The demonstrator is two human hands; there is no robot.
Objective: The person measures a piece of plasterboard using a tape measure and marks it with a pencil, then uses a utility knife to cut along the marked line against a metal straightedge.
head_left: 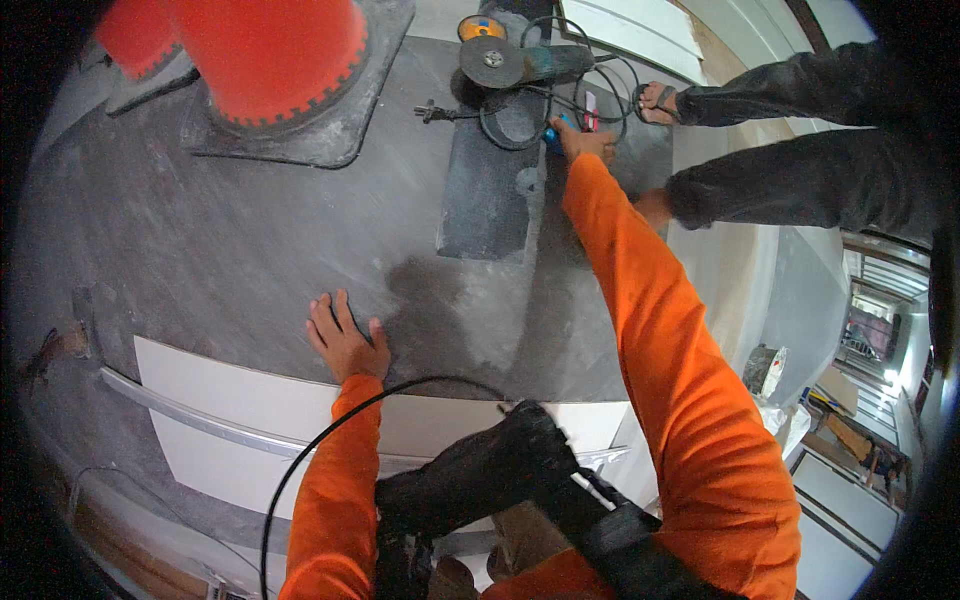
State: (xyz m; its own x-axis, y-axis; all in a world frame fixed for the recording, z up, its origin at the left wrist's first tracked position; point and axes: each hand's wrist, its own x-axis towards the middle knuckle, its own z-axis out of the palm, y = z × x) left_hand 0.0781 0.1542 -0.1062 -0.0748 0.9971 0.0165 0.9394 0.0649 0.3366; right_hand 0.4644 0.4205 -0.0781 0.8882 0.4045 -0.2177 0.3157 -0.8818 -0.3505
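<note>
My left hand (347, 342) lies flat with fingers spread on the grey floor, holding nothing. My right hand (585, 142) reaches far forward, its fingers bent around a small blue object (552, 137) whose kind I cannot make out. A red and white piece (590, 112) shows just beyond these fingers. Past that hand lies an angle grinder with a dark disc (491, 60) and a blue-grey body (558, 64). Its black cable (517, 145) loops about the hand, and the plug (435, 113) rests to the left.
Orange cones (270, 60) on a black base (340, 140) stand at the far left. A dark flat strip (485, 210) lies on the floor. Another person's legs (780, 180) are at the right. White panels (230, 390) and a metal strip (210, 425) lie near me. A yellow-orange round item (481, 28) sits behind the grinder.
</note>
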